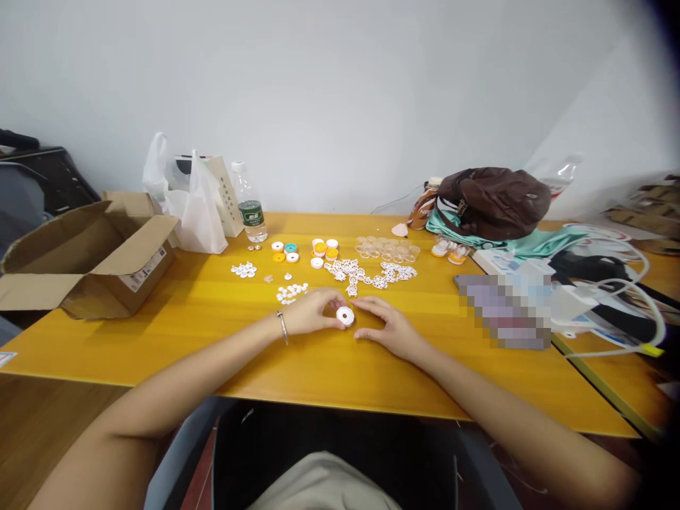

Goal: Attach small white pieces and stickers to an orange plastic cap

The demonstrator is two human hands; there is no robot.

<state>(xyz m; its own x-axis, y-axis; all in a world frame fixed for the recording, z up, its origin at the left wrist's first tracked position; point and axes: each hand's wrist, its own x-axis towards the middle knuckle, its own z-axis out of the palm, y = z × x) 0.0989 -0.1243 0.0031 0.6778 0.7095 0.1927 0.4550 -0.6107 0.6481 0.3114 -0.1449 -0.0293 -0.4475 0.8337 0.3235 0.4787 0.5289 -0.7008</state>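
My left hand [319, 312], with a bracelet at the wrist, grips a small round white plastic piece [345, 316] with a dark hole in its middle. Just right of that piece is my right hand [387, 327], its thumb and fingers apart and nothing between them. Beyond the hands lie many flat white openwork pieces [380, 281] and rows of clear round cups [387, 249]. Small white parts [291, 292] are scattered beyond my left wrist. Several round pieces in white, orange and teal [290, 248] sit farther back, some stacked.
An open cardboard box [90, 262] stands left, near a white plastic bag [199, 212] and a water bottle [251, 209]. A brown bag [491, 202] and a drink bottle [423, 204] are at the back right. White cables [645, 265] lie right, beside a blurred-out flat object [502, 312].
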